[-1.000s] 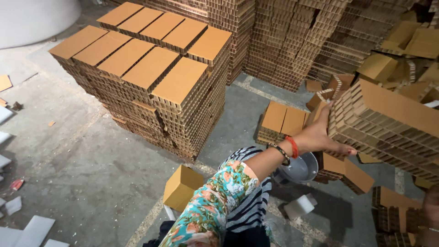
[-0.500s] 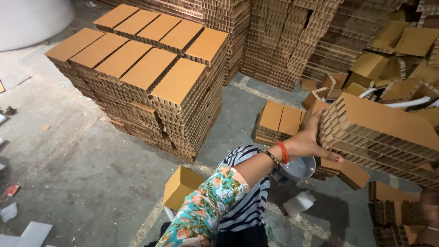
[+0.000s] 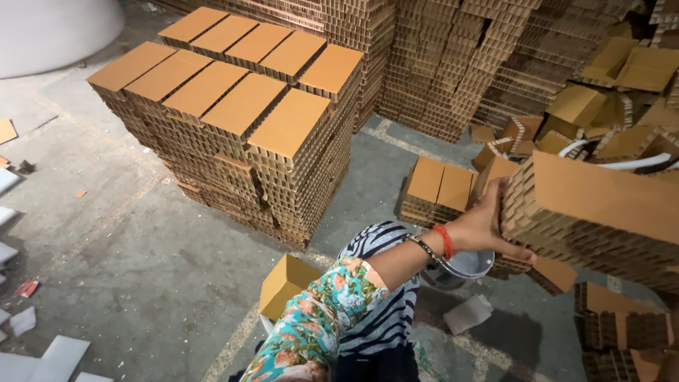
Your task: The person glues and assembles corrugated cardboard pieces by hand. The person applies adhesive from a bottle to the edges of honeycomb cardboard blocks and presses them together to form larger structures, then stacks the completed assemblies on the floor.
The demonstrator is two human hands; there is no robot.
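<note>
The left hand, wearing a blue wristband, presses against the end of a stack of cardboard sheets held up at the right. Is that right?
Not quite: in the head view the wristband is red, not blue. The left hand does press against the end of the raised stack at the right.

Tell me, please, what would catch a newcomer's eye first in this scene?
First, the person's left hand, wearing a red bracelet, pressed against the end of a thick stack of cardboard sheets held up at the right. Next, the big tidy block of stacked cardboard standing on the concrete floor at upper left. Loose cardboard pieces lie jumbled at the top right.
</note>
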